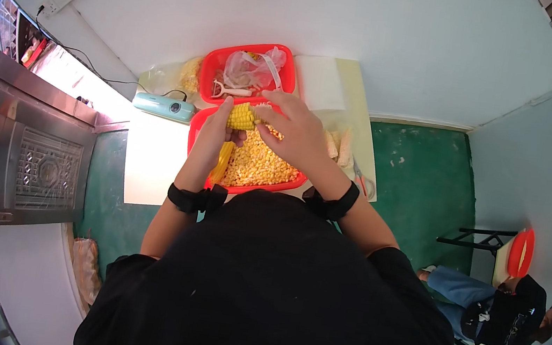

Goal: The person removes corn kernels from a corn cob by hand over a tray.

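Note:
A yellow corn cob [242, 117] is held above a red basin [302, 179] full of loose corn kernels [259, 164]. My left hand [211, 134] is closed around the cob's left end. At its right end, the thumb and fingers of my right hand [298, 132] are bent against the cob; the exact contact is partly hidden. Another yellow cob [222, 163] lies at the basin's left side, below my left hand.
Behind stands a second red basin [208, 64] with a clear plastic bag [251, 70] and a peeler [234, 91]. A pale green device [164, 107] is at left, with stripped cobs [344, 148] and scissors [360, 177] at right. Another person [506, 314] sits far right.

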A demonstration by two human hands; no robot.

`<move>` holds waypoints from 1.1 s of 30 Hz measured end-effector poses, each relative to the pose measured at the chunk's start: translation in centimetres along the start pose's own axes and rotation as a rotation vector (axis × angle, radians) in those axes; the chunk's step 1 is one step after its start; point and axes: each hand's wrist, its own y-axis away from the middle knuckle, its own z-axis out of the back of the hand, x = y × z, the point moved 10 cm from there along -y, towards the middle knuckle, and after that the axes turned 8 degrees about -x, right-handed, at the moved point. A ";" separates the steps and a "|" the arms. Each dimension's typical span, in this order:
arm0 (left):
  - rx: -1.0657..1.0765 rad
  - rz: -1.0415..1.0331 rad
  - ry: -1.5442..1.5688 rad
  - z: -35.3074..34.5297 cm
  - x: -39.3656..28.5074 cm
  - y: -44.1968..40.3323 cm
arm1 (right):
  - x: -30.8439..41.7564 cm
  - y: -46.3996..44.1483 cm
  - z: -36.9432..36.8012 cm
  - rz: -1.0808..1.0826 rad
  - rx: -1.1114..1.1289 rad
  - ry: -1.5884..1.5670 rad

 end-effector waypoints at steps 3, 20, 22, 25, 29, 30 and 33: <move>0.014 0.020 0.019 0.2 0.8 -0.5 | 1.3 0.3 -0.8 0.188 0.035 0.112; -0.029 -0.013 -0.070 0.0 0.1 0.1 | 0.6 1.4 -1.7 0.172 0.021 0.146; -0.038 -0.024 -0.073 -0.1 0.0 0.2 | 0.5 1.2 -1.2 0.153 -0.041 0.096; -0.077 -0.042 -0.088 0.2 -0.1 0.1 | -0.4 1.5 -1.0 0.068 -0.064 0.032; -0.149 -0.054 -0.099 1.3 -0.5 -0.1 | -2.0 1.8 -0.6 -0.070 0.006 0.015; -0.156 -0.050 -0.088 1.6 -0.5 -0.1 | -1.9 1.8 -0.4 -0.045 0.008 0.006; -0.156 -0.053 -0.095 1.8 -0.5 -0.2 | -1.6 1.9 -0.2 -0.022 0.001 -0.027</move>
